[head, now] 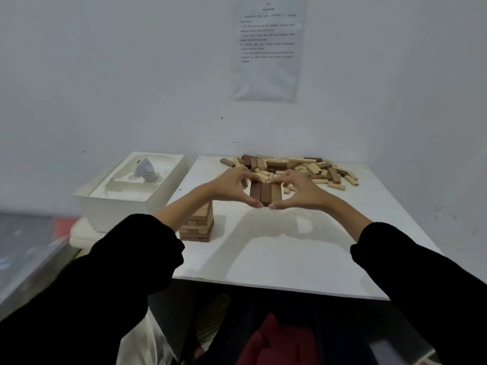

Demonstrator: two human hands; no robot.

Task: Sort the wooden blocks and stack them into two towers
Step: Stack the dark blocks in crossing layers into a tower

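Note:
Three dark brown blocks (265, 193) lie side by side in the middle of the white table (290, 259). My left hand (233, 187) grips their left side, thumb at the near end and fingers at the far end. My right hand (297, 189) grips the right side the same way. A short tower of stacked blocks (197, 223), light and brown, stands at the table's near left, partly hidden by my left forearm. A loose pile of light and dark blocks (297, 168) lies along the far edge.
A white box (116, 204) holding a grey device (146, 171) stands left of the table. The wall rises right behind the pile, with a printed sheet (268, 48) on it. The table's near edge is close to my body.

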